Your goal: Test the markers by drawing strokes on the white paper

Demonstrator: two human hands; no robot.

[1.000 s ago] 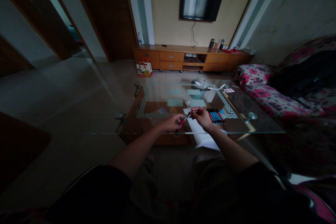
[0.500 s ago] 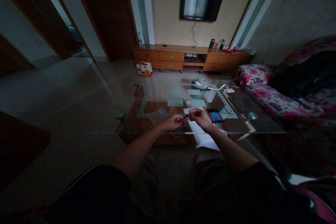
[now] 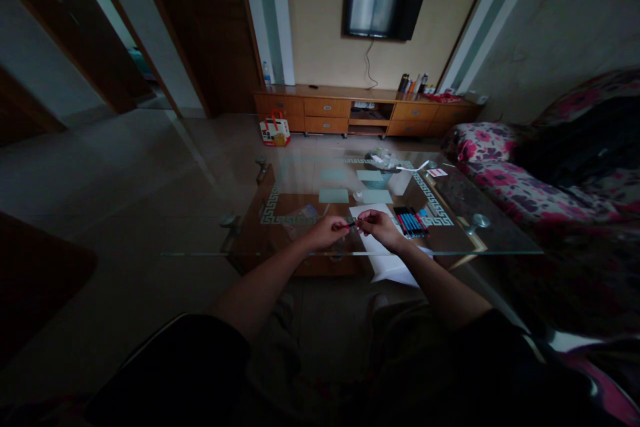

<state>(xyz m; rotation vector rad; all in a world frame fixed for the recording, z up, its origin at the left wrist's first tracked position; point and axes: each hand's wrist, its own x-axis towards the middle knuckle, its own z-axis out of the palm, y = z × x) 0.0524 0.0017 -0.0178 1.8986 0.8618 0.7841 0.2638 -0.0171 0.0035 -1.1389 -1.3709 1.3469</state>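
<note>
Over the near part of the glass table (image 3: 300,254), my left hand (image 3: 329,232) is closed on a small dark and red pen (image 3: 352,223). My right hand (image 3: 379,228) pinches at the pen's other end, its fingertips close to those of the left; the exact grip there is too small to tell. White paper (image 3: 376,255) lies below my right hand and reaches past the table's near edge. Just right of that hand is a row of several blue, red and black pens (image 3: 412,221).
A bowl (image 3: 376,180) with a plastic bag (image 3: 383,159) stands toward the table's back, near a white strip and a card (image 3: 437,173). A flowered sofa (image 3: 530,193) is at the right. Beyond are a wooden cabinet (image 3: 327,107) and a paper bag (image 3: 275,132).
The pen has turned from a slant to nearly level, and less of its red part shows. My left hand has shifted slightly up and right, nearer my right hand.
</note>
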